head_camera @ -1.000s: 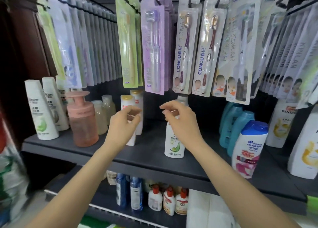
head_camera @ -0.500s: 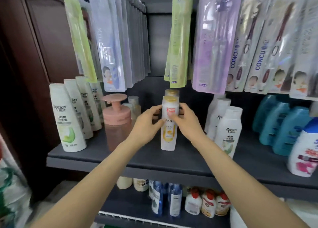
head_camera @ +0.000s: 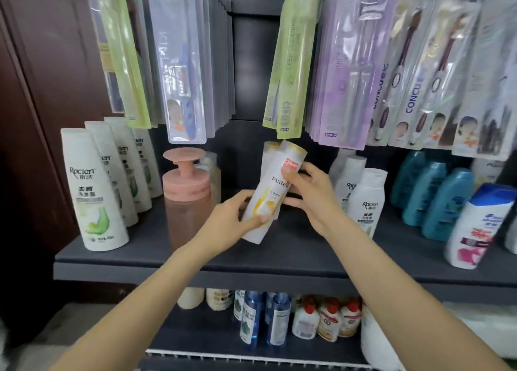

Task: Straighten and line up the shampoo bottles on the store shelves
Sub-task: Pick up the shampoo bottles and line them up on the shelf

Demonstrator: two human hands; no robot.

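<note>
— What's in the grip?
— Both hands grasp the shampoo bottle (head_camera: 270, 191): left hand (head_camera: 229, 225) at its base, right hand (head_camera: 310, 194) near the cap.
— Changed?
— Upright before; now lifted off the shelf (head_camera: 195, 261), cap tilted toward one o'clock. White, yellow label.

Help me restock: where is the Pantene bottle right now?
Head view, centre: the Pantene bottle is tilted above the dark shelf, held by the left hand and right hand, between the pink pump bottle and white Raclen bottles.

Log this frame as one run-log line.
phase: straightening | left hand: grips Pantene bottle low | right hand: grips it high | bottle: tilted
</note>
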